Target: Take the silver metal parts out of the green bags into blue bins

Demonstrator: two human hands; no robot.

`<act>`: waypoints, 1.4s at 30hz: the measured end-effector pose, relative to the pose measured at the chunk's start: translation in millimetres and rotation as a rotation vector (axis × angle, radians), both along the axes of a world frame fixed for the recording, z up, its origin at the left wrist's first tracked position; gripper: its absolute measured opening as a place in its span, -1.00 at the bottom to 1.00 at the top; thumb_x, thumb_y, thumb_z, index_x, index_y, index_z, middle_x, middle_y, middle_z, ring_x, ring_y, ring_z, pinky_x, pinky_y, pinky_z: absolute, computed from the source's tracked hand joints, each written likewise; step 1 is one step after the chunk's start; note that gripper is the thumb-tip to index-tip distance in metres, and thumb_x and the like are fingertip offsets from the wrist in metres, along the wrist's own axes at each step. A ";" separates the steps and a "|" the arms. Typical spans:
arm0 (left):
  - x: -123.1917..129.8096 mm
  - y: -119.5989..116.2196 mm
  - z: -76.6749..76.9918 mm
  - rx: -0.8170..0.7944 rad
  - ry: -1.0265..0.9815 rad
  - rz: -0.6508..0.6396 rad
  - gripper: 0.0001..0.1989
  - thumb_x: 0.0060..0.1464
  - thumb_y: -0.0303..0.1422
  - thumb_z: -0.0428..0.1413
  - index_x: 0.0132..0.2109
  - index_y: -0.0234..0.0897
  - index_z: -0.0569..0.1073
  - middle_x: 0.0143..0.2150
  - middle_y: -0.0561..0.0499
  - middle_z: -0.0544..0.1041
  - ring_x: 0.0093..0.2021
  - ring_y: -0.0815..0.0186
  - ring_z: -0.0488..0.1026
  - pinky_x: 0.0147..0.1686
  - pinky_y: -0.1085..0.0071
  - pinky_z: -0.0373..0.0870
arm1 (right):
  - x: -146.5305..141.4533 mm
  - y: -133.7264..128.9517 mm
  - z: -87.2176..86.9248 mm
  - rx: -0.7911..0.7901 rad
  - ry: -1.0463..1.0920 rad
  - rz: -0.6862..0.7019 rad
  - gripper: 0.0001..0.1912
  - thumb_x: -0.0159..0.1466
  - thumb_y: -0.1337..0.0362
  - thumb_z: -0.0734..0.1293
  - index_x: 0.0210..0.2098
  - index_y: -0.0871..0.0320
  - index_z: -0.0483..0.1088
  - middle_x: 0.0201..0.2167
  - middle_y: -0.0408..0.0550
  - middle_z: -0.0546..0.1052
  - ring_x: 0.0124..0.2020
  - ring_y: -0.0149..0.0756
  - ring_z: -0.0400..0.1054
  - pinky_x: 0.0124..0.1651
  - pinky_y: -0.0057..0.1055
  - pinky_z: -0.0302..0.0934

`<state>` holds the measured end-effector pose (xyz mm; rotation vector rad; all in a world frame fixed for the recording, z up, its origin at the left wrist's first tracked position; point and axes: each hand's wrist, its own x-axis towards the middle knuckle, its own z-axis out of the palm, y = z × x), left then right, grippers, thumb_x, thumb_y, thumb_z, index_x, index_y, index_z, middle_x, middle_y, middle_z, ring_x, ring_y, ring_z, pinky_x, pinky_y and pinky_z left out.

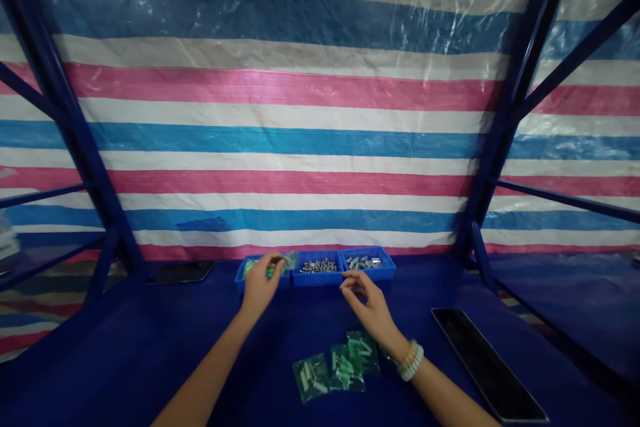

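My left hand [261, 285] is over the left blue bin [240, 282], its thumb and forefinger pinching a small clear plastic bag [290, 260]. Green-tinted bags [249, 267] lie in that bin. In front of the right blue bin [383, 272] is my right hand [369, 303], fingers curled and tips together; anything between them is too small to make out. Short metal pieces [363, 262] fill part of the right bin. Small metal cylinders [320, 266] lie in the middle blue bin [317, 279].
Several small green-tinted bags with pale and metal pieces, among them a near bag [312, 377], lie below my right hand. A dark tablet-like slab [487, 363] lies at right, a phone [181, 272] at back left. Blue metal posts [517, 107] and striped sheeting [290, 180] border the blue table [150, 340].
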<state>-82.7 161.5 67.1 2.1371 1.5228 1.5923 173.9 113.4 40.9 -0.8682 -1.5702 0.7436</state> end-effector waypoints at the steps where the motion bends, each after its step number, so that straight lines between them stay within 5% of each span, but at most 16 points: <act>1: -13.1 7.6 0.2 0.029 0.048 0.076 -0.81 0.14 -0.24 0.02 -0.24 -0.24 0.46 -0.31 -0.01 0.58 -0.29 0.21 0.54 -0.20 0.32 0.44 | 0.3 0.9 -1.2 -0.006 0.007 -0.008 -0.74 0.28 0.17 0.26 -0.08 0.15 0.33 -0.31 -0.04 0.50 -0.27 -0.26 0.40 -0.27 -0.39 0.28; 6: -43.0 28.0 -11.0 0.059 0.168 0.226 -0.79 0.13 -0.27 0.00 -0.19 -0.27 0.45 -0.30 -0.06 0.59 -0.26 0.16 0.54 -0.22 0.30 0.43 | -0.1 3.2 -5.3 -0.041 0.049 -0.022 -0.74 0.27 0.13 0.28 -0.14 0.15 0.37 -0.34 -0.06 0.48 -0.28 -0.25 0.40 -0.28 -0.40 0.27; 12: -29.2 24.0 -16.3 0.040 0.366 0.189 -0.80 0.09 -0.35 0.06 -0.13 -0.19 0.49 -0.22 -0.07 0.59 -0.12 0.08 0.46 -0.06 0.18 0.31 | 4.7 7.9 -3.9 -0.076 0.082 -0.053 -0.71 0.24 0.10 0.30 -0.15 0.16 0.38 -0.36 -0.04 0.49 -0.26 -0.20 0.40 -0.24 -0.37 0.27; 16: -27.6 17.0 -10.6 0.041 0.590 0.310 -0.78 0.11 -0.38 0.05 -0.10 -0.23 0.49 -0.10 -0.12 0.56 -0.02 0.03 0.38 -0.09 0.17 0.28 | 8.7 10.8 -3.5 -0.093 0.093 -0.094 -0.71 0.22 0.10 0.31 -0.18 0.18 0.39 -0.38 -0.05 0.50 -0.31 -0.22 0.39 -0.27 -0.38 0.25; 21: -9.9 0.9 2.4 0.128 0.616 0.403 -0.66 0.09 -0.44 0.05 0.04 -0.26 0.43 0.06 -0.20 0.45 0.02 -0.01 0.33 -0.10 0.16 0.26 | 10.3 11.6 -4.7 -0.093 0.090 -0.105 -0.71 0.22 0.10 0.32 -0.19 0.18 0.41 -0.40 -0.05 0.51 -0.34 -0.22 0.39 -0.30 -0.38 0.25; 23: 4.0 -11.2 9.6 0.116 0.609 0.283 -0.74 0.11 -0.40 0.06 -0.04 -0.26 0.46 -0.06 -0.18 0.49 -0.04 0.02 0.36 -0.11 0.18 0.26 | 10.0 11.6 -4.7 -0.086 0.091 -0.112 -0.71 0.22 0.10 0.32 -0.19 0.18 0.41 -0.40 -0.05 0.51 -0.35 -0.22 0.40 -0.30 -0.37 0.26; 25: 17.9 -26.5 15.1 -0.012 0.654 -0.006 -0.86 0.12 -0.32 0.08 -0.21 -0.24 0.48 -0.24 -0.08 0.50 -0.15 0.11 0.40 -0.13 0.24 0.28 | 9.7 11.8 -4.1 -0.078 0.101 -0.127 -0.71 0.22 0.09 0.32 -0.19 0.18 0.42 -0.41 -0.06 0.51 -0.35 -0.21 0.40 -0.30 -0.36 0.27; 28: 32.0 -49.2 16.5 -0.339 0.791 -0.503 -0.67 -0.12 -0.08 0.27 -0.27 -0.20 0.47 -0.24 0.00 0.46 -0.17 0.14 0.41 -0.15 0.31 0.32 | 9.4 12.4 -3.3 -0.079 0.114 -0.137 -0.72 0.21 0.09 0.32 -0.22 0.17 0.43 -0.42 -0.05 0.51 -0.34 -0.20 0.40 -0.30 -0.36 0.27; 30: 36.0 -58.8 13.8 -0.510 0.855 -0.666 -0.53 -0.31 -0.07 0.36 -0.26 -0.20 0.47 -0.20 0.02 0.44 -0.16 0.13 0.41 -0.10 0.29 0.32 | 9.4 12.8 -3.5 -0.084 0.111 -0.136 -0.73 0.21 0.10 0.32 -0.23 0.17 0.43 -0.42 -0.05 0.50 -0.34 -0.20 0.40 -0.30 -0.36 0.27; 33: 37.5 -62.3 9.5 -0.628 0.880 -0.723 -0.55 -0.36 -0.18 0.39 -0.27 -0.21 0.45 -0.19 0.02 0.42 -0.15 0.13 0.40 -0.12 0.32 0.32 | 9.2 12.8 -5.1 -0.087 0.105 -0.125 -0.73 0.22 0.10 0.32 -0.22 0.18 0.42 -0.40 -0.04 0.51 -0.32 -0.19 0.40 -0.28 -0.35 0.27; 37: 37.2 -55.7 8.8 -0.690 0.793 -0.730 -0.63 -0.33 -0.38 0.34 -0.30 -0.21 0.39 -0.36 0.11 0.38 -0.35 0.27 0.36 -0.41 0.48 0.25 | 8.6 12.0 -6.0 -0.089 0.102 -0.116 -0.72 0.21 0.09 0.32 -0.23 0.18 0.42 -0.40 -0.03 0.52 -0.33 -0.19 0.41 -0.30 -0.35 0.27; 42: 40.7 -43.6 7.9 -0.647 0.316 -0.604 -0.79 -0.14 -0.44 0.18 -0.38 -0.22 0.26 -0.49 0.17 0.30 -0.47 0.38 0.28 -0.49 0.52 0.16 | 7.0 11.1 -2.1 -0.128 0.147 -0.086 -0.67 0.17 0.04 0.37 -0.24 0.19 0.45 -0.42 -0.04 0.52 -0.35 -0.20 0.42 -0.31 -0.35 0.31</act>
